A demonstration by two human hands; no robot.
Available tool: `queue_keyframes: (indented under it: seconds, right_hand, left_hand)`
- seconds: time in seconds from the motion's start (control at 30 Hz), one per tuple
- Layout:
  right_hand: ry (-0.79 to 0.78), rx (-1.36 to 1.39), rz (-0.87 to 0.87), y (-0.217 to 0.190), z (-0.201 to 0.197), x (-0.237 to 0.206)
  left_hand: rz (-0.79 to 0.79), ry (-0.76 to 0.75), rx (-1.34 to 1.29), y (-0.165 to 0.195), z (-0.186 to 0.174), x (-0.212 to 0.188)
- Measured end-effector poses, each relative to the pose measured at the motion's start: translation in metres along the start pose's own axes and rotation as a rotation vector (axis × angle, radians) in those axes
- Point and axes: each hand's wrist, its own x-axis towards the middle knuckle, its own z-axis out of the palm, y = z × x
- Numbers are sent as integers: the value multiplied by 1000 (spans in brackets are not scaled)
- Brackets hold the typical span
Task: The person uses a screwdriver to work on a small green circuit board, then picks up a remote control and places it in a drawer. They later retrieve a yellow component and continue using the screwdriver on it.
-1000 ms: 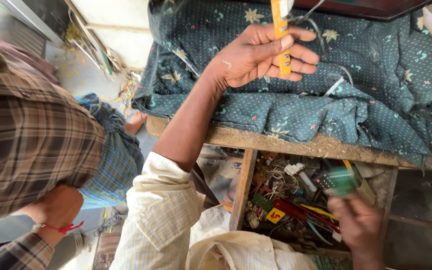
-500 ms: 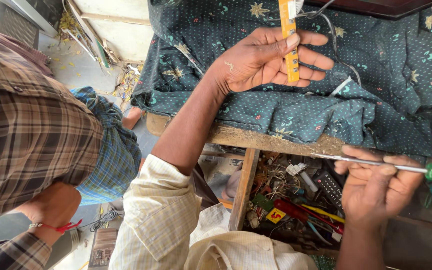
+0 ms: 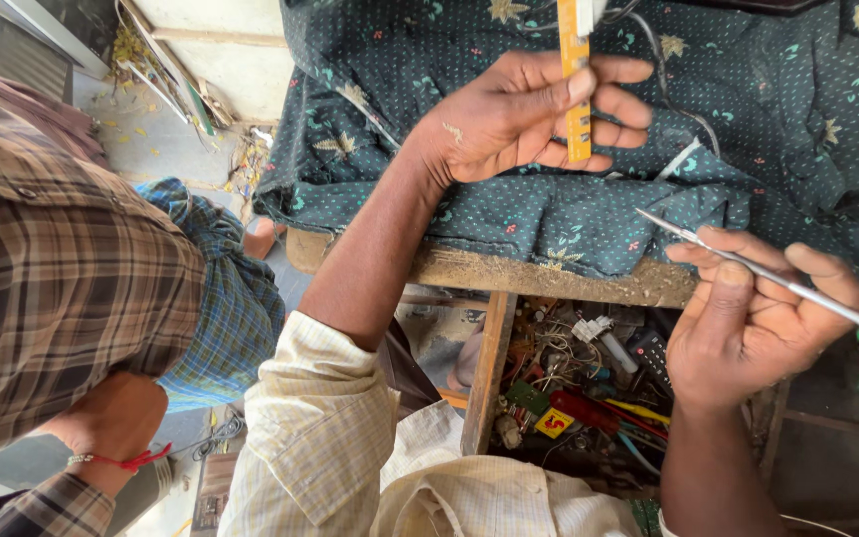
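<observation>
Hands above the near edge of a cloth-covered wooden bench.
Left hand grips a narrow yellow strip; right hand grasps a green-handled metal screwdriver.

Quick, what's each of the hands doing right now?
Left hand: closed on a yellow strip.
Right hand: closed on a green-handled screwdriver.

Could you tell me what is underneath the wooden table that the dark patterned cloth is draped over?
Below the wooden table sits an open compartment of tangled wires, small circuit boards and red and yellow tools. The right hand covers part of it, so the far side stays hidden.
</observation>
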Motion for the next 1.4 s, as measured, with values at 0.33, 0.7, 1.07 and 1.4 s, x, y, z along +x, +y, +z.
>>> queue_keyframes:
  seconds: [0.33, 0.7, 1.07, 1.4]
  right_hand:
    - [-22, -140, -198, -10, 24, 49]
    - [-33, -110, -239, -14, 44, 70]
    - [15, -84, -223, -18, 56, 77]
    - [28, -71, -228, -16, 49, 81]
  left_hand:
    - [37, 62, 154, 6, 9, 5]
    - [64, 123, 127, 4, 12, 3]
    - [56, 143, 132, 4, 15, 5]
    - [43, 140, 117, -3, 12, 7]
